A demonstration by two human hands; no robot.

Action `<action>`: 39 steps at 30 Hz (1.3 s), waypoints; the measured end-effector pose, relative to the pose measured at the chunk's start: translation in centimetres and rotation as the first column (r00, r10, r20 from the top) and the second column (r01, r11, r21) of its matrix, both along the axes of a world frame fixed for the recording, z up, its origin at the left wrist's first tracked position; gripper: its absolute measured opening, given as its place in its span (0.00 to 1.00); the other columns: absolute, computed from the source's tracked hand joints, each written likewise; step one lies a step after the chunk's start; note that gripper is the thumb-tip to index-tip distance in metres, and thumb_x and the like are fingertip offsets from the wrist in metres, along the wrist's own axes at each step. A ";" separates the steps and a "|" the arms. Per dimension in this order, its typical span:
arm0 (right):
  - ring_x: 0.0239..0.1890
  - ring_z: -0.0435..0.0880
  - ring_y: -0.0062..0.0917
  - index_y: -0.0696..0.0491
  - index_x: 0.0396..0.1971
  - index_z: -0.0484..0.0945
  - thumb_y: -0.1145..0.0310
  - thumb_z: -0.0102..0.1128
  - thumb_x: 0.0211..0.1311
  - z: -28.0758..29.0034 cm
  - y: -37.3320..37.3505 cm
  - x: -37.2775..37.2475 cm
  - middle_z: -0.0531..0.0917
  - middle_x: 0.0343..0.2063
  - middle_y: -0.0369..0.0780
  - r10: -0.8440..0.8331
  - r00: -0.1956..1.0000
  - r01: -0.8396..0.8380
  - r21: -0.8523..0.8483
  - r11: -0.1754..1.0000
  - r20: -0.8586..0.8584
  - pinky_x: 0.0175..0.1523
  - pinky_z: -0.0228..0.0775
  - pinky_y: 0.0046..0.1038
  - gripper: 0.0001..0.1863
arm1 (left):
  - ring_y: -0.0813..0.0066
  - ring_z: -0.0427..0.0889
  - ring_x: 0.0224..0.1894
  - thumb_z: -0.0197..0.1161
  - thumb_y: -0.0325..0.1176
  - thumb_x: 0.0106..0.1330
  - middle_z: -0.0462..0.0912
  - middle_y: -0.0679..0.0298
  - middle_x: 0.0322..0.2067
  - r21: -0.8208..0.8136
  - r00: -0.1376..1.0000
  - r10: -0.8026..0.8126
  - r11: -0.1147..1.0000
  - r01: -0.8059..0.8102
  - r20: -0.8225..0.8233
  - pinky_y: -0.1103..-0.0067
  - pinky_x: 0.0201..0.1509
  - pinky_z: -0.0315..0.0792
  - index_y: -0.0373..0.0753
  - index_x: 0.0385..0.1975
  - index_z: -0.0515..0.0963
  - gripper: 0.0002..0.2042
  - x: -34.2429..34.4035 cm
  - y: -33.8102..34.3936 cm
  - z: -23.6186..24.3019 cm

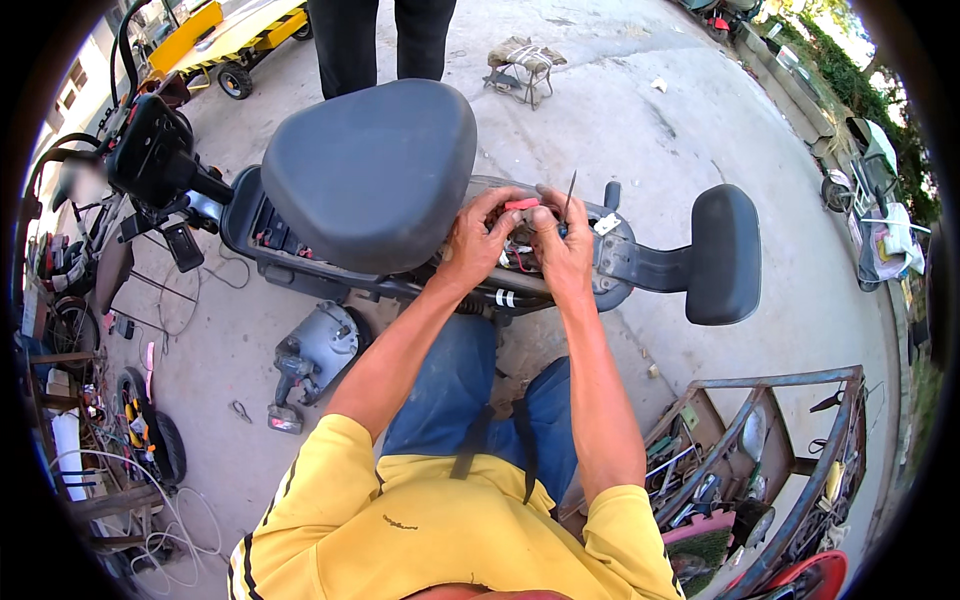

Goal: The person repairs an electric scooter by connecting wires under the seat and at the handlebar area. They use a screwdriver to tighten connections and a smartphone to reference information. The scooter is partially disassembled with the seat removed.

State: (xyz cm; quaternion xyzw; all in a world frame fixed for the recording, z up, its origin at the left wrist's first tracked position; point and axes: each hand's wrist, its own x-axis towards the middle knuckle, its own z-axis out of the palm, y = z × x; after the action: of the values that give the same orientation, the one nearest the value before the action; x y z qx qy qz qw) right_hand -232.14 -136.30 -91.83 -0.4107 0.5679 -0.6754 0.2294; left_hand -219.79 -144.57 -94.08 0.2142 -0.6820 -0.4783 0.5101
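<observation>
Both my hands work over the opened rear body of an electric scooter, just behind its raised dark seat. My left hand is closed, its fingertips pinching a small red piece whose exact kind I cannot make out. Close against it, my right hand is closed too. A thin pointed tool, like a screwdriver, sticks up from between its fingers. Below the fingers, red and white wires show in the opening. A white connector lies beside my right hand.
A backrest juts out right. A cordless power tool leans on a round metal part at left. A metal tool rack stands lower right. Beyond the seat are a person's legs, a small stool and a yellow cart.
</observation>
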 end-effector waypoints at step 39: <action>0.32 0.89 0.36 0.50 0.22 0.85 0.58 0.62 0.69 7.9 1.6 -2.6 0.88 0.24 0.40 0.166 -0.059 0.230 0.148 0.962 -0.984 0.39 0.77 0.39 0.17 | 0.77 0.79 0.33 0.71 0.27 0.68 0.82 0.65 0.31 -0.104 0.988 0.094 0.991 -0.081 0.120 0.77 0.37 0.72 0.36 0.44 0.88 0.08 0.3 0.5 0.8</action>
State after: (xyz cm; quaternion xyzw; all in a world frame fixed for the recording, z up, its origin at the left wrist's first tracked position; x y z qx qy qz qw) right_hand -234.71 -134.69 -83.92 -0.7225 0.6505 -0.0833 -0.2190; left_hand -219.50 -144.04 -93.23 0.2479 -0.7252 -0.4069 0.4971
